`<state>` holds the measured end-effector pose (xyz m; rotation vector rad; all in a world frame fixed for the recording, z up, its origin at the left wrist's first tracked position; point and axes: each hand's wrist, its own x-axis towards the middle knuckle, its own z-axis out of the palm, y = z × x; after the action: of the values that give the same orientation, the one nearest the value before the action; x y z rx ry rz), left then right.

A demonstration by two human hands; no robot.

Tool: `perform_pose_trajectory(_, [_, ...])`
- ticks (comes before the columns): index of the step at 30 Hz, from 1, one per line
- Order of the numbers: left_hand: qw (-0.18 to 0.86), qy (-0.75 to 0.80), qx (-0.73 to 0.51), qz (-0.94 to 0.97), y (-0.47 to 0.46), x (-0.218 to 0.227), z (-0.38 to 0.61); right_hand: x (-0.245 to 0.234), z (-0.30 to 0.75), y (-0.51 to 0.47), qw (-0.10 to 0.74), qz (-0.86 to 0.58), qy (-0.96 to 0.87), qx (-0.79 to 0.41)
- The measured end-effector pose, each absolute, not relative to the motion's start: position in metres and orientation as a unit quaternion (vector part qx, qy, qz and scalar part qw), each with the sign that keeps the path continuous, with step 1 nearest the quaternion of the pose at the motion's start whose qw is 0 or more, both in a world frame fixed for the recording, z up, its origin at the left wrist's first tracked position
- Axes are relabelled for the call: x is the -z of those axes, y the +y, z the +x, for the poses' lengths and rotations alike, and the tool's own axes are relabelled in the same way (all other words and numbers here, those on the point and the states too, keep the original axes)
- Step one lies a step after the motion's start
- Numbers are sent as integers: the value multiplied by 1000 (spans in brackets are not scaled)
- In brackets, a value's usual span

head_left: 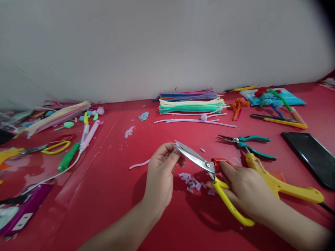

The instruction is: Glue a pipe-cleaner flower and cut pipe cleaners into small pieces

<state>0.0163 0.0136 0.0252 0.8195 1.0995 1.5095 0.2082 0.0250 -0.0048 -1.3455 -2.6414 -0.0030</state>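
My right hand [246,190] grips yellow-handled scissors [199,159], whose shut metal blades point left and up toward my left hand [162,170]. That hand's fingers are pinched together at the blade tips on a small pale lilac piece, too small to name for sure. Below the blades several short lilac cut bits [192,181] lie in a little heap on the red table [110,181]. A longer pale strip [139,164] lies just left of my left hand.
A bundle of coloured pipe cleaners [191,103] lies at the back by the white wall. Teal pliers [247,144], a yellow glue gun [285,184] and a black phone [310,157] sit to the right. More pipe cleaners, tools and a purple power strip [18,212] crowd the left.
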Motion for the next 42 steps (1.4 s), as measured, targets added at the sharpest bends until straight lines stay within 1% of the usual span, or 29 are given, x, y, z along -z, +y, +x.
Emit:
perform_pose_trajectory(26, [523, 460, -631, 343, 12, -29, 17, 3, 207, 24, 91, -459, -884, 11])
perform_pose_trajectory(29, [526, 456, -629, 346, 13, -30, 16, 3, 208, 24, 90, -467, -879, -9])
perform_pose_trajectory(31, [531, 454, -628, 343, 13, -30, 16, 2, 206, 25, 93, -483, -868, -64])
perform_pose_trajectory(32, [540, 452, -624, 339, 13, -30, 16, 1, 205, 25, 99, -492, -858, -111])
perform_pose_trajectory(36, [629, 443, -548, 328, 13, -28, 20, -9, 199, 26, 173, -500, -766, -366])
perform_pose_trajectory(38, [672, 436, -495, 336, 12, -26, 24, -15, 197, 27, 214, -507, -694, -464])
perform_pose_trajectory(42, [718, 427, -403, 374, 9, -24, 32, -18, 195, 27, 261, -502, -599, -567])
